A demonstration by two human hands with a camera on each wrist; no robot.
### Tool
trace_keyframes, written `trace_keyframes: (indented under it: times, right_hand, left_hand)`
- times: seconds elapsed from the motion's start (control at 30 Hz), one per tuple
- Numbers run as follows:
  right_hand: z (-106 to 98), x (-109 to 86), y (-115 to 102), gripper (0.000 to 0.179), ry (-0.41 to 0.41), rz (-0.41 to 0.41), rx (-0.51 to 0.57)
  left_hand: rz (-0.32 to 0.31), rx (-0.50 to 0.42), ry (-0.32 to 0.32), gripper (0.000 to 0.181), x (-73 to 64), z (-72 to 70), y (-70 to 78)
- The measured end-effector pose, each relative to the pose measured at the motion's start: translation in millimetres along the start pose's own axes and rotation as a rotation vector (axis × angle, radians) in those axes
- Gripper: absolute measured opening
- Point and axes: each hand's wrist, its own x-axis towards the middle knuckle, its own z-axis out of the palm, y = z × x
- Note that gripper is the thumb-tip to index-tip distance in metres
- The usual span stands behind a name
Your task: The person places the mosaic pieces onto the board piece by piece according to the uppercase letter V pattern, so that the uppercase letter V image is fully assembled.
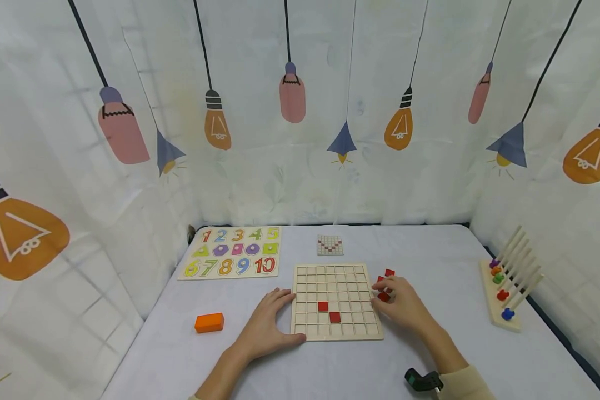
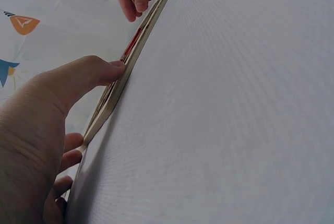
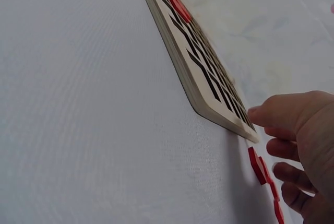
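A square wooden grid board (image 1: pixel 350 286) lies on the table, with one red square tile (image 1: pixel 322 306) in a cell and a second red tile (image 1: pixel 335 317) diagonally below it. My left hand (image 1: pixel 269 325) rests at the board's left side, fingers spread along that edge and thumb (image 2: pixel 107 71) on the front edge near the corner. At the right edge, my right hand (image 1: pixel 405 304) hovers over loose red tiles (image 1: pixel 383 297), its fingers loosely bent. In the right wrist view, its thumb (image 3: pixel 276 110) is beside the board's corner, and nothing shows between thumb and fingers.
Behind the board lies a small pattern card (image 1: pixel 330 245). A number and shape board (image 1: pixel 215 265) is at the back left, and an orange block (image 1: pixel 209 323) sits at the left. A wooden peg stand (image 1: pixel 500 304) with coloured beads stands at the right edge.
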Motion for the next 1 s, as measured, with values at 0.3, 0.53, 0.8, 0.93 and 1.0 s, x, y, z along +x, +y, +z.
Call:
trace_keyframes:
  times: [0.3,0.53,0.8,0.93,1.0]
  right_hand:
    - [-2,0.4,12,0.026,0.008,0.018,-0.047]
    - [-2,-0.2,17,0.028,0.035,0.038,-0.084]
    - [0,-2.3,16,0.031,0.046,0.104,-0.109]
    - [-1,-2.5,15,0.027,0.062,0.114,-0.119]
    - [-1,-1.8,16,0.024,0.068,0.115,-0.121]
  left_hand:
    - [-0.001,-0.006,-0.003,0.105,0.6,0.5,-0.1]
    - [-0.001,-0.004,-0.004,0.105,0.3,-0.1,0.4]
    - [-0.008,0.004,-0.014,0.106,0.0,0.5,-0.2]
    - [-0.01,0.001,-0.014,0.106,-0.2,0.3,-0.3]
    - [-0.009,0.002,-0.013,0.106,-0.2,0.2,-0.4]
